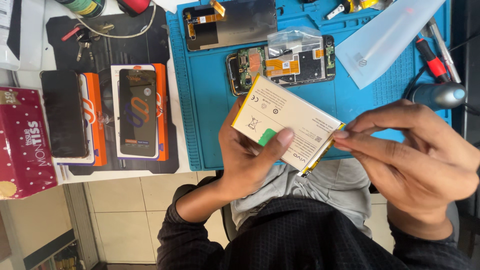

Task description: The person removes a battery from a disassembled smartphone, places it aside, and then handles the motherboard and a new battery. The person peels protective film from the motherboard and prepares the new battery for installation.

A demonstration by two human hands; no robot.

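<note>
Battery (285,122) underside hidden by left hand (245,160)

Flat white phone battery (287,120), tilted; yellow-edged.

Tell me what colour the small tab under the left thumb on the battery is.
Green, on the white battery; the head view shows it beside the left hand's thumb.

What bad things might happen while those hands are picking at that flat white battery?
The right hand pinches the flat white battery at its edge, so fingernails might dent or bend it. The left hand holds it over the lap, past the blue mat, so it might drop to the floor.
</note>
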